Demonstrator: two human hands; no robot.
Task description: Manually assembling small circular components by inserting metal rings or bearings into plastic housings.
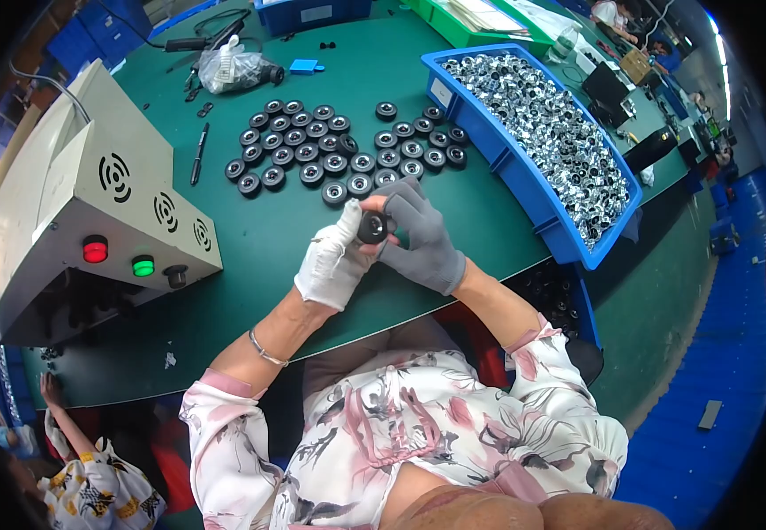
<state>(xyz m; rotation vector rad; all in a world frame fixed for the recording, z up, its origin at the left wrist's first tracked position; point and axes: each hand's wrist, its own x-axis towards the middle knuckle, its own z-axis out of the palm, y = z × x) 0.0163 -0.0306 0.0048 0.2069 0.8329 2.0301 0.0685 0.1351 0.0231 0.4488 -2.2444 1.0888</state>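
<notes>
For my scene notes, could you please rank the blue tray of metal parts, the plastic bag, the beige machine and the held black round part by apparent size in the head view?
Largest to smallest:
1. Beige machine
2. Blue tray
3. Plastic bag
4. Held black round part

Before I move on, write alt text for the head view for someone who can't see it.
A white-gloved left hand and gray-gloved right hand hold a small black wheel over a green table. Similar wheels lie beyond; a blue bin of shiny metal parts sits to the right, a beige machine to the left.
</notes>
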